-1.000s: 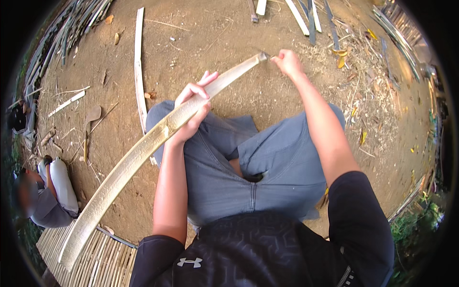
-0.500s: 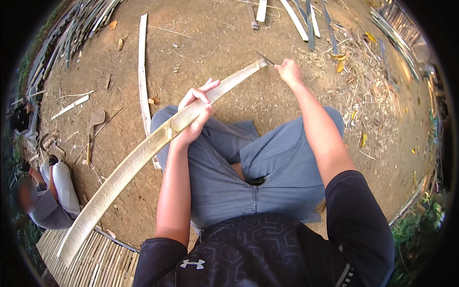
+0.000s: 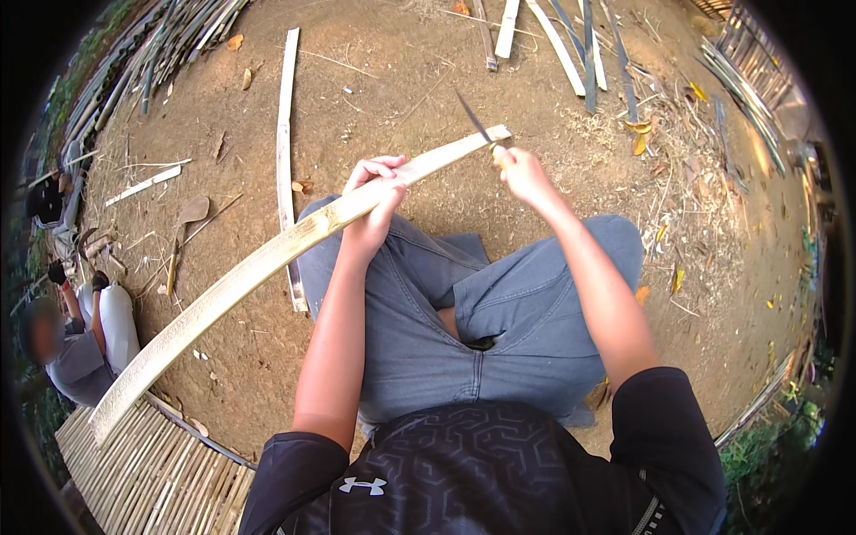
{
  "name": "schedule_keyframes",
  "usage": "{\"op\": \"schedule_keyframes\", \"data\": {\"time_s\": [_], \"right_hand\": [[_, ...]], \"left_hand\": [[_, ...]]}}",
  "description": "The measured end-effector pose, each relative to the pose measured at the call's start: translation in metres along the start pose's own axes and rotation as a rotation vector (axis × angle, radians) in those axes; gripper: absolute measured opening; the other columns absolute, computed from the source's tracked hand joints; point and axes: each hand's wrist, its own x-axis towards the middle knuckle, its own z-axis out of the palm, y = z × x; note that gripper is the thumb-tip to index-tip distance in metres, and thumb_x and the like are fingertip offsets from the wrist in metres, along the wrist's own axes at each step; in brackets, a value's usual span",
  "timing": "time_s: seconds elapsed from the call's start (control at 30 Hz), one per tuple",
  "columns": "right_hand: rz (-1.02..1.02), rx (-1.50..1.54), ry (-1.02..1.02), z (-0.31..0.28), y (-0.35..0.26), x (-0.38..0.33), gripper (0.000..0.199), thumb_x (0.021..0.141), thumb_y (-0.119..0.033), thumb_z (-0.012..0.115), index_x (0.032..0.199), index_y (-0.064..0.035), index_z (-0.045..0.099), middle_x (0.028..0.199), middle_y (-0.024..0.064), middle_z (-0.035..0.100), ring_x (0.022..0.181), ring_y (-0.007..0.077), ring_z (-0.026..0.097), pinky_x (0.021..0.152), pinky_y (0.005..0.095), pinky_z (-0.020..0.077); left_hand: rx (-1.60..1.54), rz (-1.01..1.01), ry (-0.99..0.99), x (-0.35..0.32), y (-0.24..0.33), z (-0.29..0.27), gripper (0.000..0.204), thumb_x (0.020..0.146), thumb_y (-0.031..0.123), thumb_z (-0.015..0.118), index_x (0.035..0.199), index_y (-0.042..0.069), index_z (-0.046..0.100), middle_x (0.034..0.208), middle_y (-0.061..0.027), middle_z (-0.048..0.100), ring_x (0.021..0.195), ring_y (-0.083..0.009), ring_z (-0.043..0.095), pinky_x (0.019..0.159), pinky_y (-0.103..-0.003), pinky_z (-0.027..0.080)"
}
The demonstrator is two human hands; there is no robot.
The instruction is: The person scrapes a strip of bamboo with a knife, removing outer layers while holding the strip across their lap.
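Note:
A long, pale split bamboo strip (image 3: 259, 263) slants across my lap from the lower left to the upper middle. My left hand (image 3: 374, 201) is wrapped round it above my left knee, thumb on the near side and fingers on the far side. In my right hand (image 3: 524, 174) is the handle of a knife (image 3: 474, 116) with a thin dark blade. The blade crosses the strip close to its far right end and points up and to the left. Whether the edge bites into the bamboo cannot be made out.
Another bamboo strip (image 3: 285, 134) lies on the dirt beyond my left knee. A trowel-shaped tool (image 3: 193, 210) rests farther left, near a seated person (image 3: 85, 348). Bamboo piles (image 3: 169, 53) stand far left. A slatted bamboo platform (image 3: 160, 473) is at lower left; shavings (image 3: 695, 178) litter the right.
My right hand has come nearer and slightly left, bringing the knife over the strip's end, its blade now more upright. The strip has rolled a little, and its left end sits higher in view.

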Motion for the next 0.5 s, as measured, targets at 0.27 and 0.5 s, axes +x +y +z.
{"op": "schedule_keyframes", "data": {"time_s": [0.27,0.5], "right_hand": [[-0.098,0.105,0.005,0.052,0.012,-0.061,0.043,0.105,-0.043,0.039,0.108,-0.0018,0.053,0.086,0.0193,0.066,0.085,0.036,0.067,0.078,0.0473,0.0492],[-0.111,0.287,0.018,0.063,0.005,-0.072,0.036,0.104,-0.038,0.044,0.108,-0.0041,0.056,0.085,0.0179,0.065,0.086,0.036,0.065,0.077,0.046,0.0478]], "left_hand": [[0.103,0.091,-0.055,-0.001,0.001,0.013,0.029,0.072,0.007,0.087,0.087,0.002,0.063,0.094,-0.0101,0.07,0.105,-0.0206,0.066,0.104,-0.042,0.049],[0.196,0.186,-0.112,-0.005,-0.006,0.019,0.017,0.075,0.003,0.083,0.08,0.0,0.067,0.086,-0.0103,0.072,0.091,-0.0188,0.07,0.108,-0.048,0.045]]}}
